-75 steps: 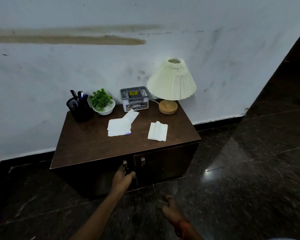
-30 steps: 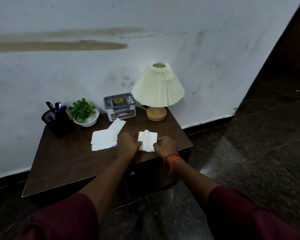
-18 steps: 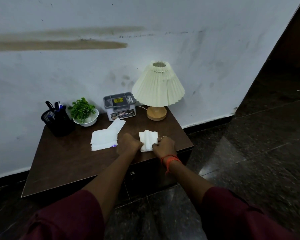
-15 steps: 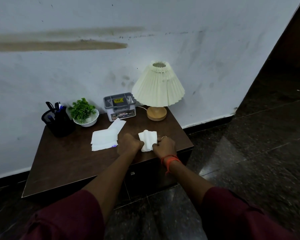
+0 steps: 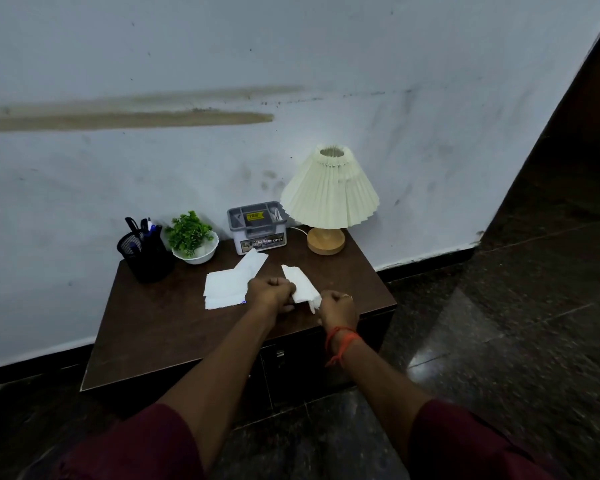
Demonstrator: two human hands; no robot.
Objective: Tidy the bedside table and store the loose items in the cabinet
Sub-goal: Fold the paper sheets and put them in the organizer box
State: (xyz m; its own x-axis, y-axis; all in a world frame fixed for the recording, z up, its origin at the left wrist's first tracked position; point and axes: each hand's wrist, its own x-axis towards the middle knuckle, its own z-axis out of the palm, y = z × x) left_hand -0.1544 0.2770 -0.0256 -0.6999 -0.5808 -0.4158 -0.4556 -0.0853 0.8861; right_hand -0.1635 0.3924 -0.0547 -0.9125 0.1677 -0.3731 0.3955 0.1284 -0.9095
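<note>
1. Judged from how things lie, the tidy-up is at an early stage. Nothing loose seems to have reached the cabinet yet. Its front, below the desk, looks closed, though it is dark there.
2. Waiting: the flat white sheets lie loose at mid-desk, just left of the hands, and neither hand grips them.
3. In hand: the left hand and right hand sit close together. Each has its fingers curled onto the near end of the folded tissue, the left at its left edge and the right at its near right corner. The tissue is over the front middle of the desk, right of the sheets. Whether its far end rests on the wood I cannot tell.
4. Left to do, as I judge it: gather tissue and sheets, open the cabinet, put them inside and shut it.
5. Counts, left to right:
   - one black mesh pen holder, its pens too crowded to count
   - one green plant in a white bowl
   - one pile of sheets, at least two, exact number unclear
   - one grey box
   - one folded tissue
   - one lamp with a pleated shade
   - two hands
   - one cabinet handle visible
</note>
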